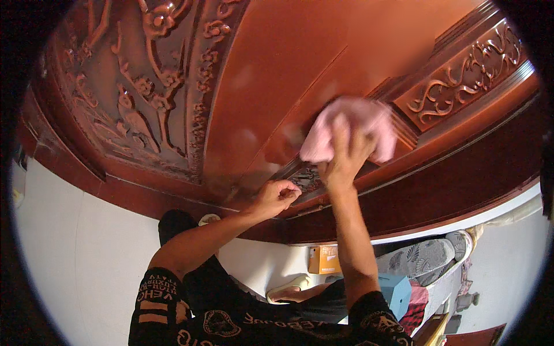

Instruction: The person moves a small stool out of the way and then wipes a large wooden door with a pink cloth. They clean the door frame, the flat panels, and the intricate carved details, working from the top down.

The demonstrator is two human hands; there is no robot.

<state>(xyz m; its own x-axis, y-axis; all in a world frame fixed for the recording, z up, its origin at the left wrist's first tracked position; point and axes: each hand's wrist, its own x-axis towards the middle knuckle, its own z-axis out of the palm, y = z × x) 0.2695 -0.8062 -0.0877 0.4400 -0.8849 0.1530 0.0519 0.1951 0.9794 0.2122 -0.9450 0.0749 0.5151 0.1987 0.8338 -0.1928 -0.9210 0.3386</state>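
Note:
A pink cloth point(322, 136), slightly blurred, is pressed by my right hand point(346, 155) against a glossy reddish-brown carved wooden door point(277, 99). The fingers are spread over the cloth, near the corner of a raised panel with scroll carving point(467, 75). My left hand point(277, 197) is lower and to the left, close to the door's lower part, its fingers curled with nothing seen in them. Beside the plain middle of the door, a carved panel with a bird and blossoming branches point(143, 104) fills the left side.
A dark red wooden base point(411, 203) curves below the door. On the pale floor are an orange box point(324, 259) and my foot in a light slipper point(290, 287). At the lower right are a blue box point(394, 294), grey leaf-patterned fabric point(420, 259) and red checked cloth point(413, 318).

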